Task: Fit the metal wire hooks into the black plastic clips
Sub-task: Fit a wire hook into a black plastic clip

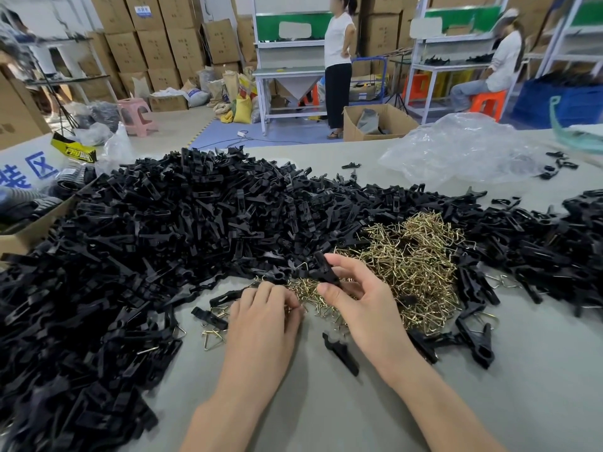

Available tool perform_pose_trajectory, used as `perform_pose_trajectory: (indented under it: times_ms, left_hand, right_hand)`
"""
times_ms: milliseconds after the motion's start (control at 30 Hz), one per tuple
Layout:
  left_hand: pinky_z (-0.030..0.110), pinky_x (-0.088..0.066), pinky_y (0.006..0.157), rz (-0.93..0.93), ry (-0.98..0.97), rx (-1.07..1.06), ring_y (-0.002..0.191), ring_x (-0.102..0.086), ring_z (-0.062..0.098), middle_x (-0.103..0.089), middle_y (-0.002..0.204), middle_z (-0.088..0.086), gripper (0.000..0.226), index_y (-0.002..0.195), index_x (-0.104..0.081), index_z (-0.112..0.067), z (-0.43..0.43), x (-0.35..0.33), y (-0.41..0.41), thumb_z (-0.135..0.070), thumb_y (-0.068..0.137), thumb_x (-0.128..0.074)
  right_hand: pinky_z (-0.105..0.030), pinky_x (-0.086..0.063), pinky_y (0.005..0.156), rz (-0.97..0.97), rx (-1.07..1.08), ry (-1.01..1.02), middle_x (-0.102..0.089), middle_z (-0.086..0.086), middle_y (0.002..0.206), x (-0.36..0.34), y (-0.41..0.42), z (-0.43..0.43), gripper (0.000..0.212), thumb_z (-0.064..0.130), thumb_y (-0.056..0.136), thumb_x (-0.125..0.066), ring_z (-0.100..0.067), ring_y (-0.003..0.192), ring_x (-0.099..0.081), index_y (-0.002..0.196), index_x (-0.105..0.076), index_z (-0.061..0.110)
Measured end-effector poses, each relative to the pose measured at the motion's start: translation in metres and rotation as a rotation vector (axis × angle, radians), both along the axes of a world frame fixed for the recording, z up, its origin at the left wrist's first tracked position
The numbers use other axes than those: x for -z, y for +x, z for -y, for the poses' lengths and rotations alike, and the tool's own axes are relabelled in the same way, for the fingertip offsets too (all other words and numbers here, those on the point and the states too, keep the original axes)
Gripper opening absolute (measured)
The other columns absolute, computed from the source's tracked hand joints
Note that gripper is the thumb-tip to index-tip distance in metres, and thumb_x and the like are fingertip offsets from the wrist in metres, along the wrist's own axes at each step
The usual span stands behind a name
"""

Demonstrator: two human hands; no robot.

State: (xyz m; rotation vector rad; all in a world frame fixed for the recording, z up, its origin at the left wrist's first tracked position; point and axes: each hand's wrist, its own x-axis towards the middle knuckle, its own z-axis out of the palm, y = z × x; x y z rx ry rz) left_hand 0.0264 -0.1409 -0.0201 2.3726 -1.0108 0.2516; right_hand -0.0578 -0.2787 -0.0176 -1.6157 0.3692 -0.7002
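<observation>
Your right hand (359,308) pinches one black plastic clip (323,272) between thumb and curled fingers, just above the near edge of the wire hooks (414,256), a tangled pile of thin, shiny, brass-coloured bent wire. Your left hand (264,318) lies knuckles-up, its fingertips curled down into those hooks; whether it grips one is hidden. A heap of clips (195,223), matte and angular, spreads left and far across the smooth grey table (326,412).

Loads of black plastic clips (195,223) are heaped across the left and middle of the frame. Brassy wire hooks (411,256) are piled in a tangle at centre right. A single clip (323,272) is pinched, tilted, by the right hand (359,305) at the tangle's left edge.
</observation>
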Motion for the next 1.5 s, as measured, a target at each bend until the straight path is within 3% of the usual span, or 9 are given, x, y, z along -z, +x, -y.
perform_pose_trajectory:
  times_ms: [100, 167, 267, 400, 567, 667, 767, 967, 1500]
  left_hand:
    - [0.032, -0.045, 0.083, -0.235, -0.257, -0.019, 0.092, -0.054, 0.008, -0.058, 0.089, -0.02, 0.012, 0.104, -0.058, -0.036, 0.001, -0.004, 0.0, -0.027, 0.097, -0.062]
    - [0.02, -0.045, 0.075, -0.377, -0.41, -0.033, 0.084, -0.058, 0.004, -0.063, 0.085, -0.015, 0.021, 0.114, -0.06, -0.041, 0.0, -0.008, 0.001, -0.028, 0.099, -0.059]
    - [0.009, -0.043, 0.066, -0.529, -0.554, -0.053, 0.072, -0.06, 0.0, -0.069, 0.083, -0.016, 0.015, 0.101, -0.068, -0.037, -0.001, -0.013, 0.004, -0.026, 0.1, -0.057]
    - [0.012, -0.05, 0.07, -0.726, -0.709, -0.059, 0.079, -0.07, 0.003, -0.077, 0.084, -0.01, 0.01, 0.098, -0.07, -0.026, -0.001, -0.017, 0.005, -0.025, 0.099, -0.06]
    - [0.011, -0.051, 0.067, -0.933, -0.836, -0.066, 0.083, -0.073, 0.004, -0.079, 0.091, -0.003, 0.014, 0.104, -0.067, -0.012, 0.003, -0.016, 0.004, -0.023, 0.099, -0.061]
    - [0.021, -0.052, 0.07, -1.042, -0.876, -0.044, 0.082, -0.072, 0.014, -0.078, 0.093, 0.002, 0.015, 0.1, -0.071, -0.01, 0.007, -0.013, 0.001, -0.021, 0.098, -0.062]
    - [0.028, -0.05, 0.072, -1.045, -0.926, -0.095, 0.075, -0.064, 0.011, -0.075, 0.086, 0.003, 0.011, 0.093, -0.072, -0.012, 0.011, -0.011, -0.003, -0.02, 0.095, -0.066]
    - [0.03, -0.049, 0.071, -1.134, -0.993, -0.085, 0.075, -0.061, 0.014, -0.072, 0.087, 0.007, 0.009, 0.094, -0.069, -0.009, 0.01, -0.012, -0.004, -0.018, 0.094, -0.067]
    - [0.032, -0.049, 0.069, -1.122, -1.077, -0.139, 0.063, -0.057, 0.009, -0.063, 0.072, 0.001, 0.01, 0.088, -0.071, -0.015, 0.011, -0.012, -0.012, -0.024, 0.088, -0.074]
  right_hand:
    - [-0.01, -0.049, 0.081, -0.001, -0.003, 0.0, -0.066, 0.027, 0.104, 0.0, 0.0, 0.0, 0.046, 0.012, 0.091, -0.074, 0.0, 0.095, -0.065, 0.108, -0.066, 0.054]
    - [-0.009, -0.048, 0.082, -0.012, -0.009, -0.011, -0.066, 0.028, 0.105, 0.0, -0.001, 0.0, 0.047, 0.014, 0.091, -0.075, 0.001, 0.096, -0.065, 0.109, -0.065, 0.055]
    - [-0.003, -0.042, 0.08, -0.068, 0.001, -0.093, -0.061, 0.035, 0.11, 0.001, -0.001, -0.001, 0.045, 0.018, 0.092, -0.074, 0.008, 0.102, -0.057, 0.115, -0.063, 0.056]
    - [-0.013, -0.052, 0.077, -0.09, -0.016, -0.184, -0.061, 0.032, 0.113, 0.004, -0.003, -0.007, 0.045, 0.014, 0.094, -0.072, 0.001, 0.103, -0.061, 0.121, -0.061, 0.049]
    - [-0.016, -0.049, 0.076, -0.113, -0.028, -0.278, -0.063, 0.031, 0.113, 0.005, -0.003, -0.01, 0.036, 0.019, 0.093, -0.073, 0.001, 0.107, -0.062, 0.117, -0.063, 0.044]
    - [-0.021, -0.052, 0.075, -0.099, -0.021, -0.306, -0.061, 0.03, 0.112, 0.004, -0.003, -0.011, 0.036, 0.017, 0.092, -0.074, -0.001, 0.107, -0.061, 0.117, -0.065, 0.041]
    - [-0.028, -0.057, 0.074, -0.087, -0.011, -0.338, -0.059, 0.029, 0.111, 0.003, -0.003, -0.011, 0.035, 0.018, 0.091, -0.075, -0.003, 0.105, -0.06, 0.117, -0.066, 0.039]
    - [-0.011, -0.045, 0.085, -0.052, 0.007, -0.46, -0.057, 0.024, 0.11, 0.003, -0.004, -0.012, 0.035, 0.018, 0.089, -0.078, -0.001, 0.102, -0.06, 0.117, -0.066, 0.036]
    - [-0.006, -0.042, 0.082, -0.031, 0.065, -0.63, -0.053, 0.023, 0.105, 0.002, -0.006, -0.013, 0.037, 0.021, 0.088, -0.078, 0.008, 0.097, -0.055, 0.12, -0.065, 0.033]
